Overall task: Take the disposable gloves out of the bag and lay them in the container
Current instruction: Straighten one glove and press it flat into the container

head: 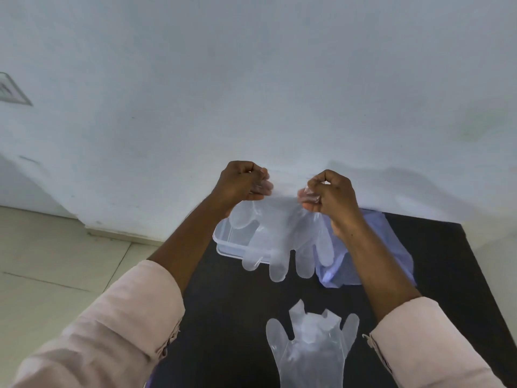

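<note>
A clear disposable glove hangs fingers-down in the air, held by its cuff. My left hand pinches one cuff corner and my right hand pinches the other, both raised above the table. Behind and below the hanging glove sits a clear plastic container, partly hidden by the glove. A pale purple bag lies to the right of the container, under my right forearm. Other clear gloves lie crumpled on the table near me.
The black table stands against a white wall. Its left edge drops to a light tiled floor. Pink sleeves cover both of my forearms near the bottom of the view.
</note>
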The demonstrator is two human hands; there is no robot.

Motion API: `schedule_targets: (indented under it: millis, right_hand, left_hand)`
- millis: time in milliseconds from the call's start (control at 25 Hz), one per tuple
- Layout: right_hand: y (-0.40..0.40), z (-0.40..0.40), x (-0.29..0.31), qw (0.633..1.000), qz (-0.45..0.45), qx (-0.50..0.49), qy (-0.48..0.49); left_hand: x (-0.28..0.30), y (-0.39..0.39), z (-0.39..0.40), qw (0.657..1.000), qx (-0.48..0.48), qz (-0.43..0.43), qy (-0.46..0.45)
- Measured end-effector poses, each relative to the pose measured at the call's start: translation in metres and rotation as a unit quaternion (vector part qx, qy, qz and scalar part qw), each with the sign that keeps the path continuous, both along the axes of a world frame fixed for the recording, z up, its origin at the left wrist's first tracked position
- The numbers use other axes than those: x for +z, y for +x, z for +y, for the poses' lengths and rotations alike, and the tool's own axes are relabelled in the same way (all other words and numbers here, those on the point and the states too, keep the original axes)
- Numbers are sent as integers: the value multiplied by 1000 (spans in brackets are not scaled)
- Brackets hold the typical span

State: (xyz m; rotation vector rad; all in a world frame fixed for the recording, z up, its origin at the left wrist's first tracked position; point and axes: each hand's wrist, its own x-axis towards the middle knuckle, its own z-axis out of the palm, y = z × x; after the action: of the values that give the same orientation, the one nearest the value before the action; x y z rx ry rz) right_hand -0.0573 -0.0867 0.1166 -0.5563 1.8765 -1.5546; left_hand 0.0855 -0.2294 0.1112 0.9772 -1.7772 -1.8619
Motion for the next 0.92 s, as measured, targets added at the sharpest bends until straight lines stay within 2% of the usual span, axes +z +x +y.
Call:
schedule_targets:
  millis: [280,480,600,800,920]
  right_hand:
    - [-41,-91,-18,1000,-21,-10,-6]
    - [-53,-147,-31,999,10,-41,-3]
    - [-54,-163,-20,996,60,-54,-44]
    - [-33,-145,-3,956,173,-74,-224]
    - [-10,-124,-44,961,181,-76,-196]
  left_hand:
    - [-9,-41,-81,999,21,-28,-1]
    - [-20,-64,-130,998,57,-39,-12]
    - [-11,-73,-139,995,88,11,-49]
    - [12,-55,-120,962,113,154,-196]
    - [-27,-30,-99,969,92,139,-182]
